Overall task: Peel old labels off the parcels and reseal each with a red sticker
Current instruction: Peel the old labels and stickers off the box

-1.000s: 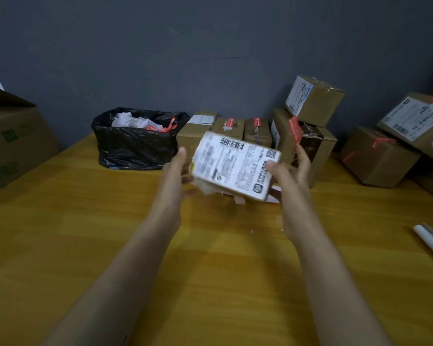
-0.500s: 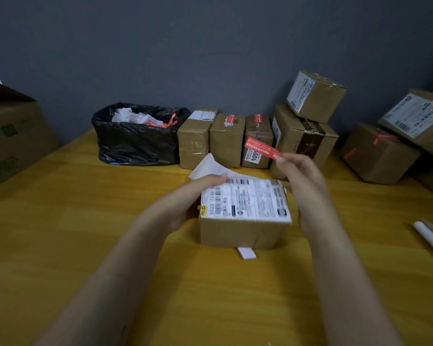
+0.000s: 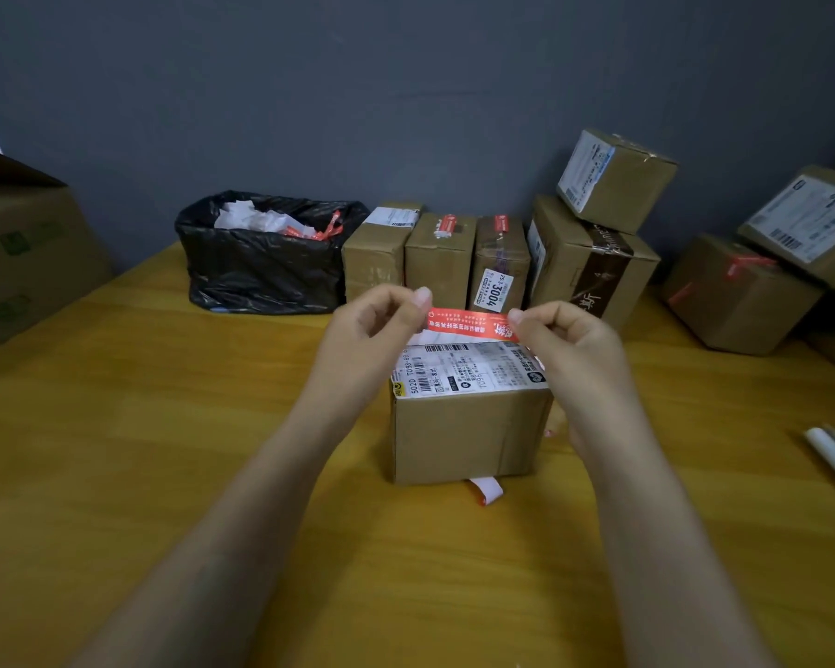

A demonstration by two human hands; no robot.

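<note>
Long red paper sticker (image 3: 468,325) stretched taut — head view.
The left hand (image 3: 372,325) has joined the right hand (image 3: 565,339): each pinches one end just above the small brown cardboard parcel (image 3: 468,436) on the yellow wooden counter (image 3: 165,426) — sealing looks next.

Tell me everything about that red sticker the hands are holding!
The red sticker is a long, thin, shiny strip with small white writing and a white mark near its right end. It is held stretched flat, dipping a little toward the right. The left hand pinches its left end and the right hand pinches its right end. It hangs over the far edge of the brown parcel; whether it touches the parcel cannot be seen.
</note>
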